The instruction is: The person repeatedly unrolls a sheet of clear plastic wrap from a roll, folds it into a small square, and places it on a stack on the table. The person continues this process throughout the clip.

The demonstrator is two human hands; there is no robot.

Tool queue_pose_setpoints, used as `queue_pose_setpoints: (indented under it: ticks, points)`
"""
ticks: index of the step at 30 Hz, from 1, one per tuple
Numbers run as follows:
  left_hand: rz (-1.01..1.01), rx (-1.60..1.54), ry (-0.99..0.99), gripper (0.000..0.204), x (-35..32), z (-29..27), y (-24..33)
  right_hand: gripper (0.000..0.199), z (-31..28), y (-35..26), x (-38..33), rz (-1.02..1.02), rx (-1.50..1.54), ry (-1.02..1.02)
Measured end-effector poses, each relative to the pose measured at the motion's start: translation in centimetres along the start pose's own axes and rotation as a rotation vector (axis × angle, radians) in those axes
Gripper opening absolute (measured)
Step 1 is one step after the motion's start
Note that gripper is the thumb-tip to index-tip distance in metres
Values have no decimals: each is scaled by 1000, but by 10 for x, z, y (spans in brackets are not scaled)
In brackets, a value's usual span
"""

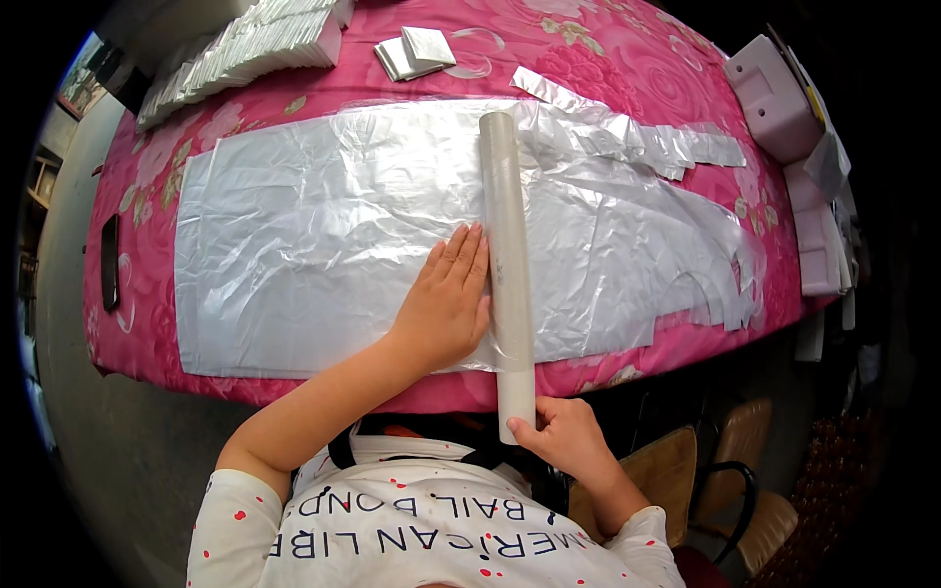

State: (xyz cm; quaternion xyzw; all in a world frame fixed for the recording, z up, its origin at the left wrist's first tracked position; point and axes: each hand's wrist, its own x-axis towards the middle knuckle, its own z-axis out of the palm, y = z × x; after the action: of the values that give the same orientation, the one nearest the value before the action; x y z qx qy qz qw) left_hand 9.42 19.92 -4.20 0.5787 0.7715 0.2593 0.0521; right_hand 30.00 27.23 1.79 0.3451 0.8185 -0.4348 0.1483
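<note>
A long pale tube (507, 235) lies across a spread of thin silvery plastic bags (323, 235), its near end reaching past the table's front edge. What looks like clear film is wrapped round most of it. My right hand (564, 436) grips that near end, thumb on top. Flat on the plastic, just left of the tube, rests my left hand (446, 294), fingers stretched out and pointing away from me. To the right of the tube the bags show cut-out, handle-like ends (730, 279).
A pink flowered cloth (618, 49) covers the table. Stacks of folded silvery packets (255, 49) stand at the far left, with a few more packets (414, 52) beside them. A dark phone-like object (110, 263) lies at the left edge. White foam boxes (774, 98) stand right; chairs (735, 461) are below.
</note>
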Motion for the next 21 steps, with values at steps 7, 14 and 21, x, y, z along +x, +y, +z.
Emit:
queue_pose_setpoints:
  ticks: [7,14,21]
  points:
    - [-47,162,-53,62,-1,3,2,50,-47,-41,56,-131,-66,56]
    - [-42,146,-20,59,2,5,3,51,-79,-66,206,-252,277,186]
    - [-53,151,-39,59,1,4,2,41,-103,-56,269,-636,1345,264]
